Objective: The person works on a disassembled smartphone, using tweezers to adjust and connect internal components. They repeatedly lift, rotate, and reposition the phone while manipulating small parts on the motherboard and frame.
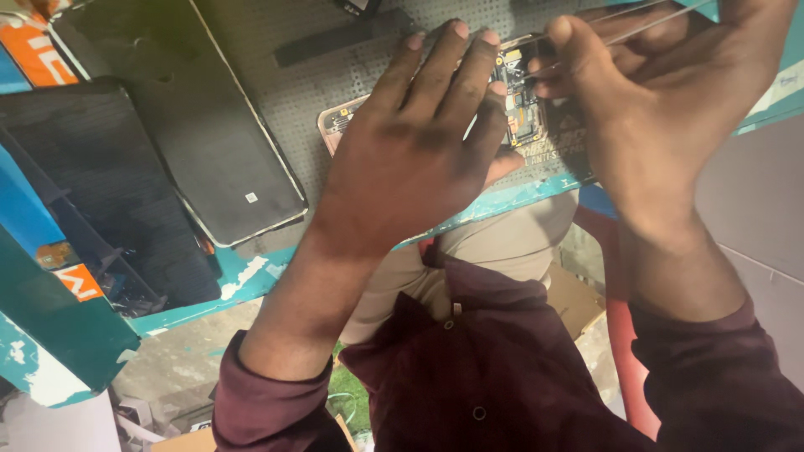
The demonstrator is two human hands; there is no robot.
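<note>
Black and flat, a phone panel [230,125] lies on the grey perforated mat [310,92] at the left of the tabletop [251,280], and beside it, more left, we see a dark textured cover [109,192]. In the middle our left hand [410,151] presses flat, fingers open, on an opened phone [519,100]; it grips nothing. The phone sits on the far part of the mat, its circuit board showing between our two hands. At the right our right hand [653,100] closes its grip on a thin metal tool [603,25], which points toward the board.
</note>
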